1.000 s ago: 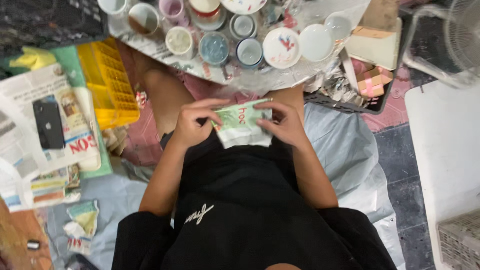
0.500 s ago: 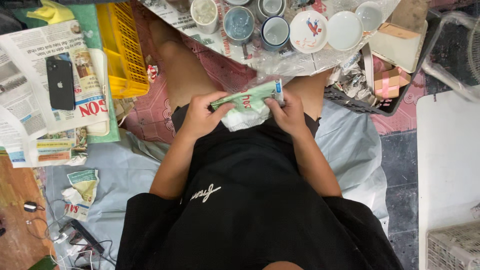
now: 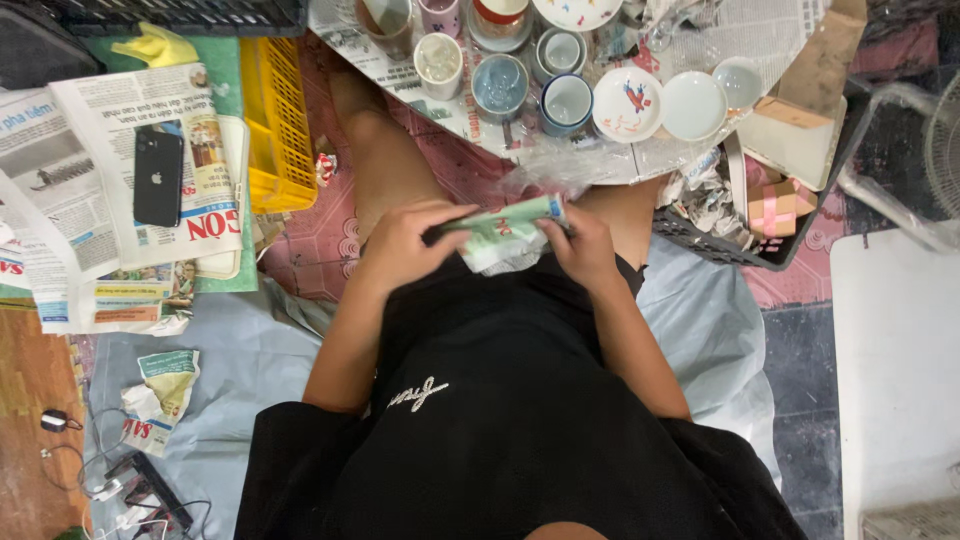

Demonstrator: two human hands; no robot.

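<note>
I sit on the floor in black clothes and hold a folded piece of green and white printed paper [image 3: 503, 228] over my lap with both hands. My left hand [image 3: 405, 242] grips its left end and my right hand [image 3: 578, 246] pinches its right end. The paper looks wrapped round something, but what lies inside is hidden. Just beyond my knees, a low surface covered in newspaper [image 3: 660, 150] carries several small ceramic cups [image 3: 500, 85] and white dishes [image 3: 627, 103].
A yellow plastic crate [image 3: 278, 120] stands at the left. Beside it lie spread newspapers [image 3: 120, 170] with a black phone [image 3: 158, 177] on top. A basket of crumpled paper and a small gift box [image 3: 773, 208] sit at the right. Cables [image 3: 140, 490] lie at bottom left.
The paper has turned from a flat face towards me to a thin edge-on fold between my hands. My view has shifted, so the cups and crate sit lower and more to the right.
</note>
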